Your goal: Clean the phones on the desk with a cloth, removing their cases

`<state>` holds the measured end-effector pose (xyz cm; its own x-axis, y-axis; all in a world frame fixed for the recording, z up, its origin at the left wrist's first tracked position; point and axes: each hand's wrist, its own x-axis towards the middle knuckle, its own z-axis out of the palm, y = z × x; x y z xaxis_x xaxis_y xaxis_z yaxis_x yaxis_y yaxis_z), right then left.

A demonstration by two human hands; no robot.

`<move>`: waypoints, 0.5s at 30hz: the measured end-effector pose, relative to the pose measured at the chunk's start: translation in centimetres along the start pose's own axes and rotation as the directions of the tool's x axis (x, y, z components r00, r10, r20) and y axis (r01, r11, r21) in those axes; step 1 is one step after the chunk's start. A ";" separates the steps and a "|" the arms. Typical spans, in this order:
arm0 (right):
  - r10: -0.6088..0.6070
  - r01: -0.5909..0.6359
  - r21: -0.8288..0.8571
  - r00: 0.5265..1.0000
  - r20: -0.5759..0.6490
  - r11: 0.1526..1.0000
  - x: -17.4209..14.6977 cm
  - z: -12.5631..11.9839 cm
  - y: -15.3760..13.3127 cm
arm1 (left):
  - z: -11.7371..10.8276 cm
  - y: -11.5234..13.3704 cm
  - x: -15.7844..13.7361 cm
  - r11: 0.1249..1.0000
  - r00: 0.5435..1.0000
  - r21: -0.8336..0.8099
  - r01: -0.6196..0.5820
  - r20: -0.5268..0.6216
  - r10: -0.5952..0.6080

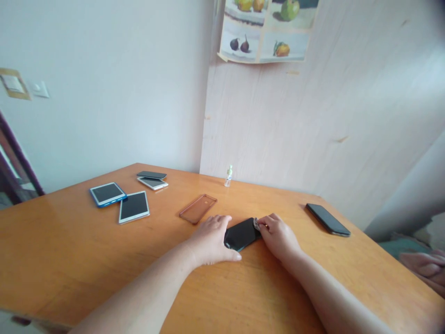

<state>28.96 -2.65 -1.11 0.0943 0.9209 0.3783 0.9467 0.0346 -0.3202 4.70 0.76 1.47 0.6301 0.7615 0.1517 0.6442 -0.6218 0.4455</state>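
A black smartphone point(241, 234) lies screen up on the wooden table in front of me. Around its left end my left hand point(212, 239) is curved, with the thumb at the near edge and the fingers at the far edge, holding it. My right hand point(278, 234) is closed in a pinch on a small greyish cloth point(256, 224), pressed against the phone's right end. Part of the cloth is hidden under the fingers. Just beyond my left hand is a brownish clear phone case point(198, 208).
A small pump bottle point(228, 176) stands near the wall. At the left are a blue-cased tablet point(107, 194), a white tablet point(134, 207), a white phone point(153, 183) and a dark phone point(152, 175). Another dark phone point(327, 219) lies near the table's right edge.
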 end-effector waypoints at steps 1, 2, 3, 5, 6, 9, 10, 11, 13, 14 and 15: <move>-0.018 0.019 -0.037 1.000 0.022 0.999 -0.2 -0.3 -0.4 | -0.2 0.0 -0.1 1.000 1.000 -0.003 0.008 0.004 -0.008; -0.044 0.047 -0.068 0.998 0.049 0.997 -0.5 -0.6 -0.9 | -0.4 0.1 -0.2 1.000 1.000 -0.008 0.018 0.010 -0.018; -0.077 0.083 -0.086 0.994 0.080 0.993 -0.8 -1.0 -1.7 | -0.6 0.1 -0.3 0.999 0.999 -0.013 0.030 0.016 -0.029; -0.163 0.176 -0.071 0.975 0.153 0.982 -1.8 -1.7 -3.5 | -0.7 0.3 -0.4 0.998 0.998 -0.022 0.053 0.024 -0.052; -0.213 0.224 -0.038 0.959 0.187 0.974 -2.3 -2.0 -4.6 | -0.7 0.3 -0.4 0.998 0.998 -0.029 0.061 0.022 -0.060; -0.331 0.325 0.074 0.895 0.300 0.943 -3.5 -2.5 -7.0 | -0.5 0.4 -0.4 0.997 0.998 -0.047 0.056 -0.012 -0.056; -0.342 0.331 0.089 0.881 0.327 0.939 -3.6 -2.5 -7.3 | -0.5 0.4 -0.4 0.998 0.999 -0.051 0.048 -0.022 -0.050; -0.333 0.322 0.089 0.878 0.345 0.942 -3.6 -2.4 -7.3 | -0.4 0.3 -0.4 0.998 0.999 -0.054 0.043 -0.026 -0.045; -0.263 0.262 0.050 0.900 0.348 0.964 -3.0 -1.9 -6.4 | -0.3 0.2 -0.3 0.997 0.999 -0.063 0.046 -0.010 -0.047; -0.209 0.215 0.020 0.918 0.337 0.976 -2.6 -1.6 -5.6 | -0.3 0.1 -0.3 0.996 0.998 -0.069 0.055 0.003 -0.055; -0.149 0.161 -0.011 0.935 0.321 0.987 -2.1 -1.3 -4.7 | -0.3 0.1 -0.3 0.995 0.998 -0.077 0.066 0.013 -0.065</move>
<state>24.74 -5.28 0.71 -0.1518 0.9807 0.1233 0.9528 0.1783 -0.2458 4.42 0.57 1.75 0.5929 0.7976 0.1107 0.6487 -0.5545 0.5212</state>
